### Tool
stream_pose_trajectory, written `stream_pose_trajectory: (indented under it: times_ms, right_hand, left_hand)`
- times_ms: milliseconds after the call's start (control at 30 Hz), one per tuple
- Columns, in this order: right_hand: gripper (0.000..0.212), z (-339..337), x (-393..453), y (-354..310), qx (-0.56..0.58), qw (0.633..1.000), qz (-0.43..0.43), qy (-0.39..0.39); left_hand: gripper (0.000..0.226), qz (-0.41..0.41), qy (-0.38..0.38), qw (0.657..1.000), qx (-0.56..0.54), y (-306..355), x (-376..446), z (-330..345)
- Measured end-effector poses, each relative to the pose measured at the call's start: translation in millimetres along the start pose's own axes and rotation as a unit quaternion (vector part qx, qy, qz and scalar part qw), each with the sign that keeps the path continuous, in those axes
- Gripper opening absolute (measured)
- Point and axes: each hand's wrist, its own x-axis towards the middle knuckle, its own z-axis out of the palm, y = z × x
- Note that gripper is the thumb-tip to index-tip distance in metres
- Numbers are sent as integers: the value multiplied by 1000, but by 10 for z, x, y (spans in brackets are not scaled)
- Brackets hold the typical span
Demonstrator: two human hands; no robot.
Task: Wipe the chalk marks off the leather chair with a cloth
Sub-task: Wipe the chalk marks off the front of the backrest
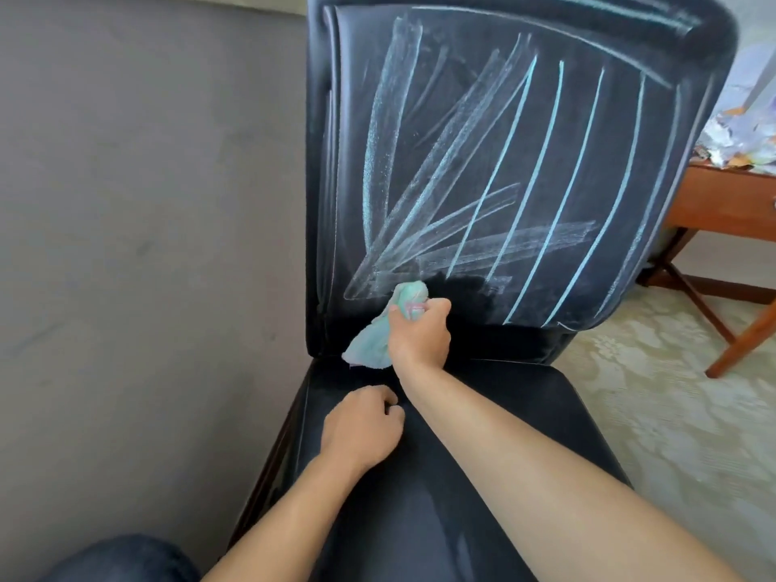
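Observation:
A black leather chair fills the middle of the view. Its backrest carries pale blue chalk marks: sharp slanted lines on the right, smeared broad streaks on the left. A dark wiped patch lies at the backrest's lower middle. My right hand grips a bunched light green cloth and holds it against the bottom of the backrest, beside that patch. My left hand rests on the seat near its back left corner, fingers curled under, holding nothing.
A grey sofa stands close against the chair's left side. A wooden table with crumpled papers is behind on the right, above a pale patterned carpet. My knee in dark trousers shows bottom left.

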Motion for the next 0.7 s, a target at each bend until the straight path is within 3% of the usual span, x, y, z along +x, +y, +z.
stream_pose_trajectory:
  times_ms: [133, 333, 433, 533, 600, 700]
  right_hand:
    - [28, -32, -181, -237, 0, 995, -103, -15]
    - [32, -94, -228, -549, -97, 947, -298, -69]
    - [32, -214, -94, -489, -121, 953, -275, -36]
    - [31, -355, 69, -375, -85, 982, -167, 27]
    - [31, -354, 109, -313, -70, 986, -149, 24]
    - [32, -161, -19, -339, -36, 986, -165, -8]
  left_hand:
    - [41, 21, 52, 998, 28, 60, -74, -338]
    - [27, 34, 195, 980, 9, 41, -76, -818]
    - [23, 32, 265, 964, -14, -38, 30, -948]
    - [51, 62, 242, 967, -57, -79, 155, -982]
    - [63, 74, 229, 964, -118, -48, 242, -989]
    - [56, 64, 252, 945, -196, -18, 326, -996]
